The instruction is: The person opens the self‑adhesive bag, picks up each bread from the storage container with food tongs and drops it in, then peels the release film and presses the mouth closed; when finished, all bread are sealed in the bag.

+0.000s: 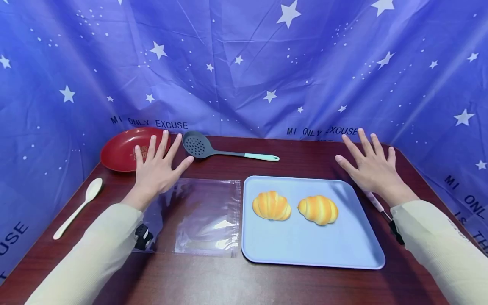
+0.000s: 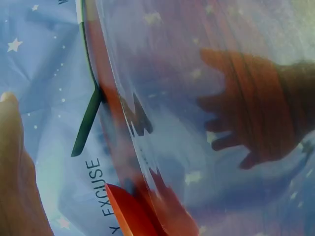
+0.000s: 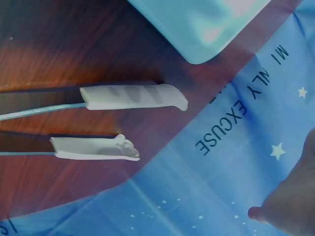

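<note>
My left hand [image 1: 156, 171] is held out with fingers spread, holding nothing. It hovers above a clear plastic bag [image 1: 207, 216] and in front of a red oval plate [image 1: 118, 148]; its reflection shows on the bag's film in the left wrist view. On the right, my right hand [image 1: 375, 169] is likewise spread, off the corner of a light blue tray [image 1: 305, 250]. Two croissants [image 1: 272, 206] lie side by side on that tray. Beneath the right hand are two white-handled utensils [image 3: 133, 97], their far ends cut off by the right wrist view.
A grey slotted skimmer [image 1: 198, 145] with a mint handle lies at the back of the dark wooden table [image 1: 213, 279]. At the left edge rests a cream spoon [image 1: 84, 203]. A blue star-patterned cloth [image 1: 244, 84] hangs behind and along both sides.
</note>
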Available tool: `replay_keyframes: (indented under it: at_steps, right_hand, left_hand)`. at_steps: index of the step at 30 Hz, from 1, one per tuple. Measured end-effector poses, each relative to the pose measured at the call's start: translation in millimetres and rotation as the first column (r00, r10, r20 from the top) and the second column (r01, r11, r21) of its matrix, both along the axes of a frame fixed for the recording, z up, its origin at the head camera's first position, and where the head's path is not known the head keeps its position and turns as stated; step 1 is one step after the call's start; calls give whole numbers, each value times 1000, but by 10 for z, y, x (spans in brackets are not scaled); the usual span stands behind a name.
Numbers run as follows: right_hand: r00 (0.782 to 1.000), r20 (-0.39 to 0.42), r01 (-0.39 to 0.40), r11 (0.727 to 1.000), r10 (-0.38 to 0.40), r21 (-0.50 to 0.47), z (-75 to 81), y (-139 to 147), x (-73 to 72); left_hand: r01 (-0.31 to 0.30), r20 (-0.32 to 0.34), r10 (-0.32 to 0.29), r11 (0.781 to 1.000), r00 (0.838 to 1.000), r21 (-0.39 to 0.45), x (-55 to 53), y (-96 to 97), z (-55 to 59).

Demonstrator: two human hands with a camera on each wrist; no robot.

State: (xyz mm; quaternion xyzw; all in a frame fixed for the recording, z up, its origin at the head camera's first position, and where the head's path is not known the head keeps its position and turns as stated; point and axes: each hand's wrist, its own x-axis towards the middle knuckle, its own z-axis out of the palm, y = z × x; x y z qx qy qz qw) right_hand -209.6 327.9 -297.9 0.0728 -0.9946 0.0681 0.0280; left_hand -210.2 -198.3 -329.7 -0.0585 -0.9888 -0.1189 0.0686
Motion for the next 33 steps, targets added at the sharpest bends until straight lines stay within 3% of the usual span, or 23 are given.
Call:
replay_keyframes:
  at_steps: [7,12,25,33]
  right_hand:
    - [988,-147,-51,999,48,-10,90,-145,14]
    - [968,-238,-91,995,82,-31,144,-314,32]
    - [863,-453,-252,968,225,0,136,-780,110]
    - [811,-499,-350,937,306,6,66,-1055,193]
  left_hand:
    - [35,-26,-34,999,999,11,53,40,66]
    - [70,-21,-69,997,997,21,93,35,100]
    - [156,84,-151,986,985,-53,272,-10,68]
    - [209,107,-200,975,974,-77,417,28,2]
